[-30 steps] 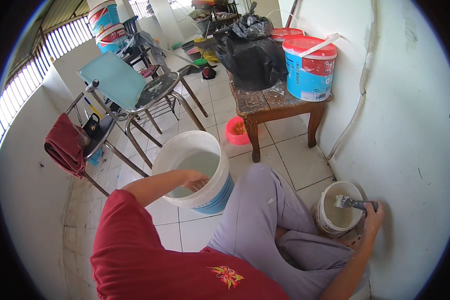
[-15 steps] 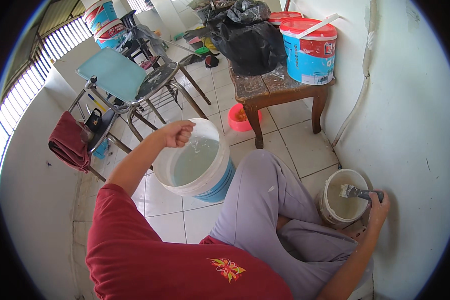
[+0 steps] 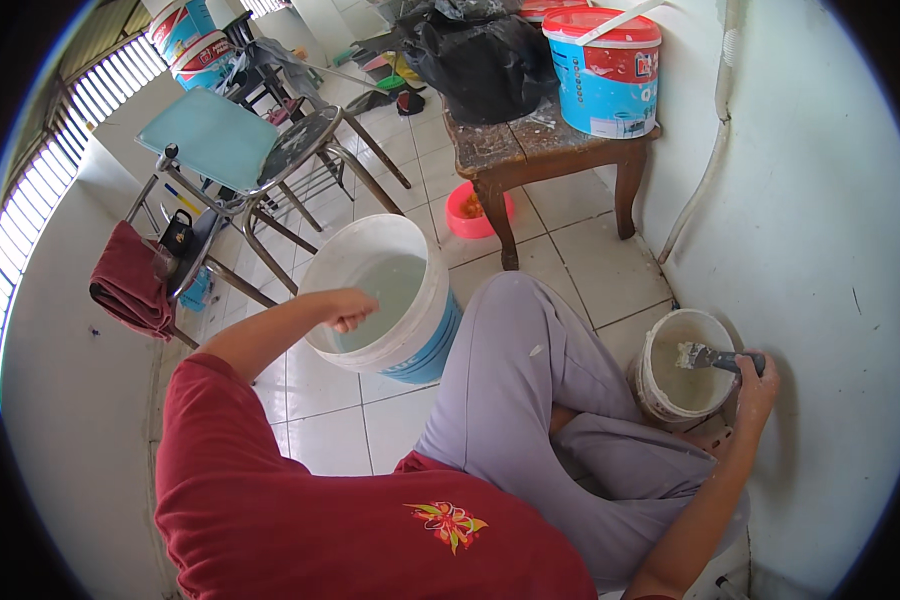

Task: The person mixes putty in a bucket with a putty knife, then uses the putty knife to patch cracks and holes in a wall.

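My left hand (image 3: pixel 352 308) is curled into a fist above the near part of a large white-and-blue bucket (image 3: pixel 432 345). Cloudy water (image 3: pixel 398 282) stands in that bucket. Whatever the fist may hold is hidden. On the right, my right hand (image 3: pixel 757 392) grips the dark handle of a putty knife (image 3: pixel 720 360). Its blade, caked with pale paste, reaches over the opening of a small white bucket (image 3: pixel 654 395). Pale residue coats the inside of this smaller bucket, which stands beside my folded leg and near the wall.
Beyond the large bucket stand metal-framed chairs (image 3: pixel 210 138), one with a red cloth (image 3: pixel 130 285) over it. A worn wooden table (image 3: pixel 550 150) carries a black plastic bag (image 3: pixel 485 70) and a lidded paint pail (image 3: pixel 605 85). Beneath it sits a pink bowl (image 3: pixel 475 225). A wall (image 3: pixel 820 250) rises at right.
My left hand has come down and nearer, from the bucket's far rim to over its near part. The right hand and putty knife stay put. The view has shifted slightly.
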The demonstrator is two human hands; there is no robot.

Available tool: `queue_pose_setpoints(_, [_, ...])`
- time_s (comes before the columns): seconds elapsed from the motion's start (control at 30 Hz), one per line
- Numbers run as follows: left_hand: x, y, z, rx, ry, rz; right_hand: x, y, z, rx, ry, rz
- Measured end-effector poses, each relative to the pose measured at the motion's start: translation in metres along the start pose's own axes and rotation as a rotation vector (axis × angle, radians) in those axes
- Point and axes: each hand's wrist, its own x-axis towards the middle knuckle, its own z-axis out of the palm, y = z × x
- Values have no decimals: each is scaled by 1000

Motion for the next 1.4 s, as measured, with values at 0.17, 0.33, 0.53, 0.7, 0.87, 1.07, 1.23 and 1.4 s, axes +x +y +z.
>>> queue_pose_setpoints(0.17, [55,-16,35,174,113,126,0,0,-3,-38,20,-68])
queue_pose_setpoints(0.33, [83,25,45,-22,284,216,-7,-1,-7,-134,65,-87])
queue_pose_setpoints(0.53, [82,58,54,-335,-17,108,-10,-5,1,-161,47,-98])
queue_pose_setpoints(0.7, [74,62,48,-608,-253,-32,-5,8,-3,-219,40,-114])
queue_pose_setpoints(0.87, [-10,95,-17,-623,-365,159,-11,-3,-5,-198,25,-89])
queue_pose_setpoints(1.07, [-19,66,-53,-550,-166,243,10,17,0,-358,4,-143])
queue_pose_setpoints(1.23, [-17,61,-46,-527,-95,203,3,6,-9,-229,-31,-93])
queue_pose_setpoints(1.4, [-3,47,-27,-386,-18,112,-3,-2,-4,-252,-28,-81])
